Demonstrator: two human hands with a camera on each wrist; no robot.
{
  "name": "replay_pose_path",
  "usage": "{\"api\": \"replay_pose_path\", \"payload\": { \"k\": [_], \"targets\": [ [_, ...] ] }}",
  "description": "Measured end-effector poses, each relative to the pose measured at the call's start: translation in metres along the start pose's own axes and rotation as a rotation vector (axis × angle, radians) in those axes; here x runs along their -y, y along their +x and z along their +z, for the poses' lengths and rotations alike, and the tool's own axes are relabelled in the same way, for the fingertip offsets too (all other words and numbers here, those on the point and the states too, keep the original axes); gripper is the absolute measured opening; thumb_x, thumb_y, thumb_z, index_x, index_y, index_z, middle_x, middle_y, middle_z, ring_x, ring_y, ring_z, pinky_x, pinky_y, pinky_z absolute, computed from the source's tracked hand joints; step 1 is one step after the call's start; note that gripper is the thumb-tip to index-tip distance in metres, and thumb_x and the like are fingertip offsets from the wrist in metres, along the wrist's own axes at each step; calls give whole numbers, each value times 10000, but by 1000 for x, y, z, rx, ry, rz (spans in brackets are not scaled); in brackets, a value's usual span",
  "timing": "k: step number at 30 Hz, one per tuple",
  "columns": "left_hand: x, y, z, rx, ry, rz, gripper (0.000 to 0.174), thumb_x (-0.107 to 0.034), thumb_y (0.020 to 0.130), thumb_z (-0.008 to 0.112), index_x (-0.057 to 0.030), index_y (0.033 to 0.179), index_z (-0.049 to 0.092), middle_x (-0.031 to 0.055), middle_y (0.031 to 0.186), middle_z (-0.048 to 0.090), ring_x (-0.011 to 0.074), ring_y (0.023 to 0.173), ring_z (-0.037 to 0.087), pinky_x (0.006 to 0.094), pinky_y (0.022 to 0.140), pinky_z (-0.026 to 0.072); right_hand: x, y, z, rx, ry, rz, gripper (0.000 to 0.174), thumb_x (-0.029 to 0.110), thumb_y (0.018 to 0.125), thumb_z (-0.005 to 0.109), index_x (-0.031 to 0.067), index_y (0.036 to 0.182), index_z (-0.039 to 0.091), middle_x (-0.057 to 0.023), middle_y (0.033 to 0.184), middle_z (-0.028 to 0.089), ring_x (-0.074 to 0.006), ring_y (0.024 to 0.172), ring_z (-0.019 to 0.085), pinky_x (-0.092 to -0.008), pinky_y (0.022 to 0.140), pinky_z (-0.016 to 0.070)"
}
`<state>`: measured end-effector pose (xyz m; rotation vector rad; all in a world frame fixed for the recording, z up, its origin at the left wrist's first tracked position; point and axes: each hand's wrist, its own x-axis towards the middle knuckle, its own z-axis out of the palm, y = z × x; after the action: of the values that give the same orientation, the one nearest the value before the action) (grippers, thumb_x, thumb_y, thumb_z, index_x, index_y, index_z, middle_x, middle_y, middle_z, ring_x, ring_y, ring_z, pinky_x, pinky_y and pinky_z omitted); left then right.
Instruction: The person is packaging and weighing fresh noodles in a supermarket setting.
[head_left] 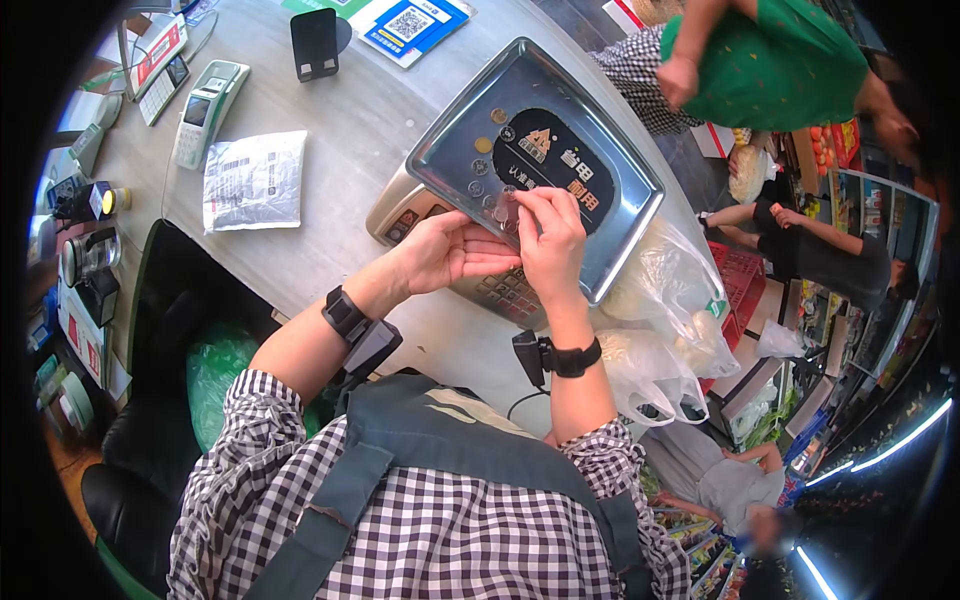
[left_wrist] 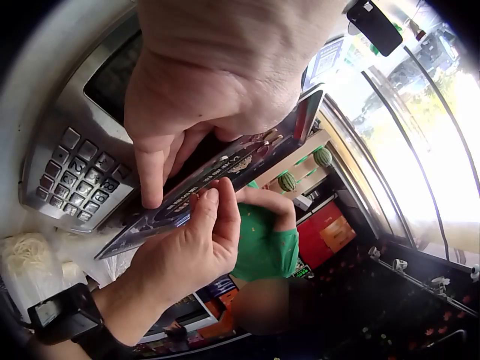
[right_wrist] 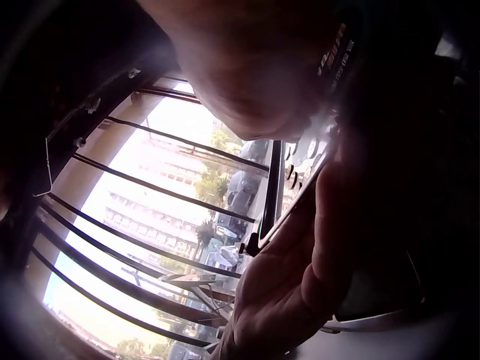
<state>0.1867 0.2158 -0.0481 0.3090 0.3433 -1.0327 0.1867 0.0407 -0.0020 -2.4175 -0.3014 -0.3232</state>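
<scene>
Several coins [head_left: 483, 145] lie along the left side of a shiny metal tray [head_left: 622, 240] on top of a price scale [head_left: 385, 212]. My right hand [head_left: 555, 245] reaches over the tray's near edge, its thumb and fingertips pinching a coin low in the row. Beside it, my left hand [head_left: 445, 255] is held palm up at the tray's edge, fingers stretched out under the right hand. In the left wrist view the right hand [left_wrist: 187, 251] faces the left, its fingertips together. The scale's keypad [left_wrist: 79, 176] shows below the tray. The right wrist view is dark.
Plastic bags of produce [head_left: 665, 300] sit right of the scale. A packet [head_left: 255, 180], a card reader [head_left: 208, 112], a phone stand [head_left: 315, 45] and a QR sign [head_left: 415, 28] lie on the counter [head_left: 330, 200]. A person in green [head_left: 770, 65] stands across it, with others nearby.
</scene>
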Motion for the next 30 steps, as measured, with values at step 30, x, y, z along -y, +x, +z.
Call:
{"api": "replay_pose_path", "payload": {
  "k": [30],
  "targets": [
    [-43,-37,-20,-149,32,238,562,-326,1045,254,152,1273,441,327,1245,534,414,1140,585,433,991,516,28,71,52,186,88,-89,246,-42,731,696,15,970,683,-117,936,608,-262,768,643,-348,662,534]
  ]
}}
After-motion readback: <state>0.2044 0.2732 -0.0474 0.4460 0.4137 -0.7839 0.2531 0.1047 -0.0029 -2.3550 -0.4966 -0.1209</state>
